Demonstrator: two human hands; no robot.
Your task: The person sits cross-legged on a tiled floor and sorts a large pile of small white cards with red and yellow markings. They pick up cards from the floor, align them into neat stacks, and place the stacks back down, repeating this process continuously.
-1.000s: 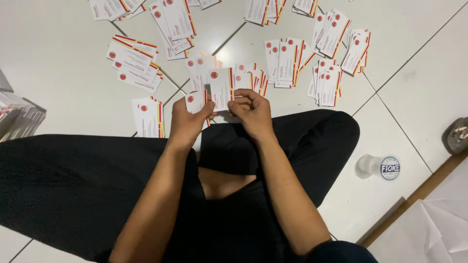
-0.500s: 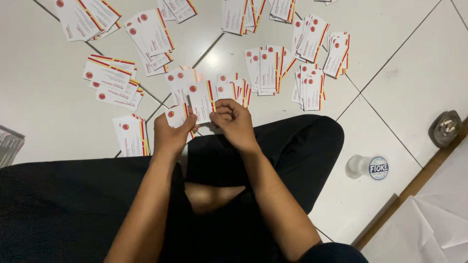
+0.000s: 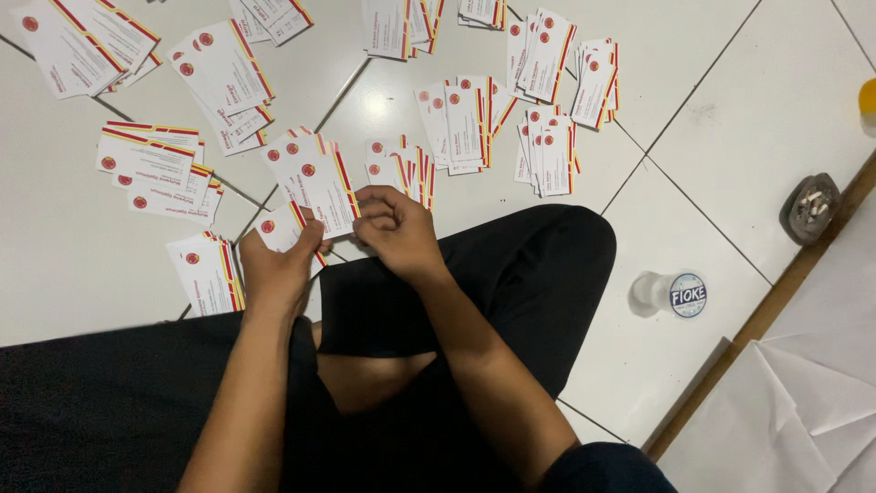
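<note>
Both hands meet above the knees: left hand (image 3: 274, 274) and right hand (image 3: 397, 233), fingers pinching a card (image 3: 330, 194). Piles crowd the floor (image 3: 712, 110) ahead; bare tile lies rightward. Print is unreadable.

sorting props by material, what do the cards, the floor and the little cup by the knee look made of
Cards: thin white card stock, likely paper, printed with red and yellow; they fan and overlap flat. The finish is hard to tell.
Floor: glossy white tile, probably ceramic, given the dark grout lines and a light reflection.
Cup: clear plastic, it seems, see-through with a sealed printed lid.
</note>
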